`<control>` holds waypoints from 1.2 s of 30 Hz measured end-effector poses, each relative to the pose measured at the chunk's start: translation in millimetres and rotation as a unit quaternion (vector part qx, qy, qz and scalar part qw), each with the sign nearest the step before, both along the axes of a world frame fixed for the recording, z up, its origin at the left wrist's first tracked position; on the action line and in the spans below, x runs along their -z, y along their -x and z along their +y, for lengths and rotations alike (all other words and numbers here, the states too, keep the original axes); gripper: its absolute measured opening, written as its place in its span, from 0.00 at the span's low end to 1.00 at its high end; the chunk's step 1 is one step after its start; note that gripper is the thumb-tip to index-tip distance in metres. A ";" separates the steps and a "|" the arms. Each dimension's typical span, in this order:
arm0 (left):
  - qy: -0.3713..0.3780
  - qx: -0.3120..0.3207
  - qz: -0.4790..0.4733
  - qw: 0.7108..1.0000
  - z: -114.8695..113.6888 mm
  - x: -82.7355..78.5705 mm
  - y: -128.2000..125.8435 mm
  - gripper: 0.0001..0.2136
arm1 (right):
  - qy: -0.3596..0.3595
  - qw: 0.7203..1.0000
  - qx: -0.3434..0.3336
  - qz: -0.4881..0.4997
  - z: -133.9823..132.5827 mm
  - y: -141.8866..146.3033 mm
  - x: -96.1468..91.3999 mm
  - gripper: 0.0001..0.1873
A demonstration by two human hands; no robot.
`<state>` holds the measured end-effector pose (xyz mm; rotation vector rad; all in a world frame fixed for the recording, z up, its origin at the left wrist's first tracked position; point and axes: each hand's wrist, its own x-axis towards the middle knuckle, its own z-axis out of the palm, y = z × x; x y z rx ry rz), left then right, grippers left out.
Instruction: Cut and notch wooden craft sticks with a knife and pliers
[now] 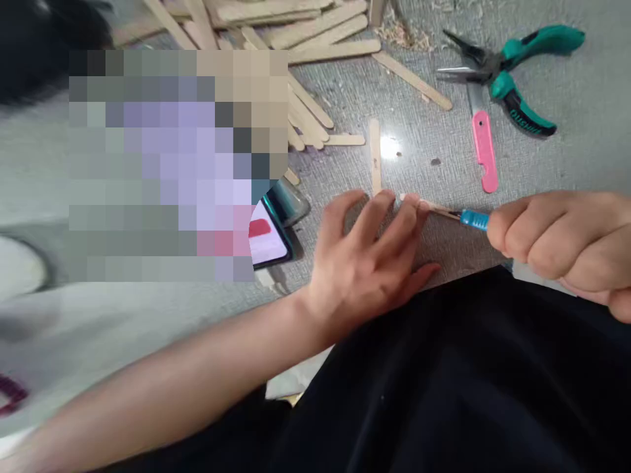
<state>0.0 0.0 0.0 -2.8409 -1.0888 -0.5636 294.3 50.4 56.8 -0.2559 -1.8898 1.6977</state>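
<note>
My left hand (369,256) rests on the table with bent fingers, its fingertips pinning a narrow wooden craft stick (441,209) against the surface. In a fist, my right hand (562,243) grips a blue-handled tool (474,220) with a thin dark tip. That tip meets the right end of the pinned stick; whether it is a blade or a point I cannot tell. Just beyond my left fingers another craft stick (375,154) lies upright in view, its near end by the fingertips.
Several craft sticks (325,29) are heaped at the back, beside wood shavings (404,34). Green-handled pliers (497,66) lie at back right, over a pink-handled folding blade (486,151). A phone (271,236), partly blurred out, sits left of my left hand. Dark cloth (444,368) covers my lap.
</note>
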 end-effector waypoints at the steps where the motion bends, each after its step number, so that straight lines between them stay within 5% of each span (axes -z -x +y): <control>1: 0.005 -0.003 -0.010 1.000 -2.0 1.1 0.1 0.32 | 0.002 1.000 -0.009 0.000 1.6 -0.9 0.5 0.26; 7: 0.061 -0.014 -0.034 0.997 -8.4 5.8 1.5 0.30 | 0.049 0.997 0.036 0.039 1.9 -0.3 1.9 0.30; 15: 0.069 -0.012 -0.063 0.996 -8.5 4.4 0.4 0.28 | 0.082 0.994 0.041 -0.057 10.4 -1.4 -16.8 0.28; 23: 0.148 -0.005 -0.076 0.986 -7.6 8.4 2.5 0.29 | 0.050 0.998 0.033 0.035 17.8 -2.1 7.7 0.26; 29: 0.038 -0.001 -0.092 0.995 4.3 15.5 -4.8 0.18 | 0.050 0.998 0.030 0.024 20.3 1.3 11.1 0.26; 32: 0.021 -0.039 -0.080 0.996 7.6 18.0 -8.2 0.07 | -0.016 0.994 0.093 0.053 29.0 3.1 16.8 0.25; 36: 0.023 -0.098 -0.056 0.993 5.8 22.1 -9.5 0.07 | -0.226 0.959 0.156 -0.075 50.1 -7.7 15.0 0.29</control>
